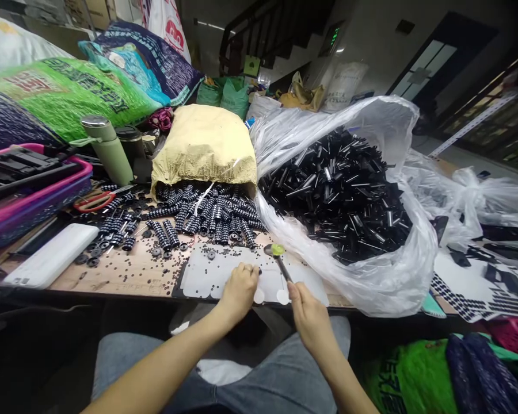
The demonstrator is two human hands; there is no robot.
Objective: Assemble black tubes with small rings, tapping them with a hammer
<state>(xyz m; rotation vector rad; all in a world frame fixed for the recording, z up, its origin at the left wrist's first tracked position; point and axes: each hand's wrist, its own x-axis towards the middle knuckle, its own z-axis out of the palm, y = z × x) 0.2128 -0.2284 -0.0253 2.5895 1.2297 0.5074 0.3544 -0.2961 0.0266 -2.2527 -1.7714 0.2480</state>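
Note:
My right hand grips the dark handle of a small hammer, its head with a yellow-green face pointing away from me. The hammer head is above the grey-white work mat. My left hand rests on the mat beside it, fingers curled together; a small dark bit shows at the fingertips, too small to name. Small dark rings lie scattered over the mat and table. Beyond them are piled black rollers with white checks, spilling from a yellow sack.
A clear plastic bag of black tubes stands to the right. On the left are a white power bank-like box, red-handled scissors, a green bottle and a pink-and-purple basket. Checked strips lie far right.

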